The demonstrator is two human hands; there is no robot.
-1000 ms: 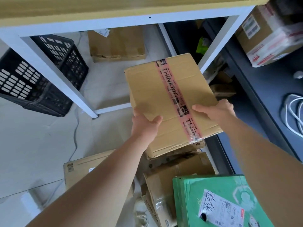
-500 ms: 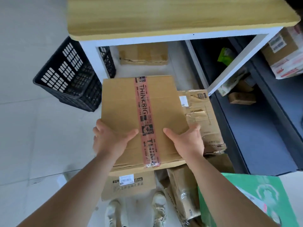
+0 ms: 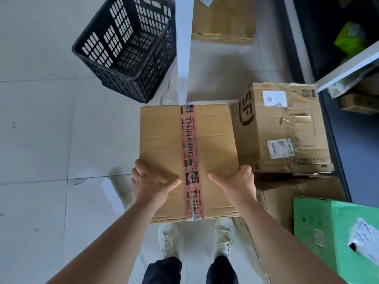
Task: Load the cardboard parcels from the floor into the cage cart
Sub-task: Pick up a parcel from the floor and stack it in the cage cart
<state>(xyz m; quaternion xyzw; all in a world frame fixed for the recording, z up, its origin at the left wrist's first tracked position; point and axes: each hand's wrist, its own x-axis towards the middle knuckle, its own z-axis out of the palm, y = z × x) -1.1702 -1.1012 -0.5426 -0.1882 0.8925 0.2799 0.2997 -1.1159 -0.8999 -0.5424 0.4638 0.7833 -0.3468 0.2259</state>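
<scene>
I hold a flat brown cardboard parcel (image 3: 205,144) with a pink printed tape strip down its middle, level in front of me above my feet. My left hand (image 3: 149,183) grips its near left edge, thumb on top. My right hand (image 3: 238,183) grips the near right edge the same way. A battered parcel with white labels (image 3: 287,128) stands on the floor just to the right. A green parcel (image 3: 336,236) sits at the lower right, with another brown parcel (image 3: 291,195) beside it. No cage cart is in view.
A black plastic crate (image 3: 127,44) stands on the pale floor at upper left. A white table leg (image 3: 183,48) rises beside it, with a flat cardboard box (image 3: 223,19) behind. A dark platform (image 3: 352,150) runs along the right. My shoes (image 3: 223,236) are below the parcel.
The view has tipped downward and the tabletop has left the frame. The held parcel has swung from the right to straight in front of me, over my feet.
</scene>
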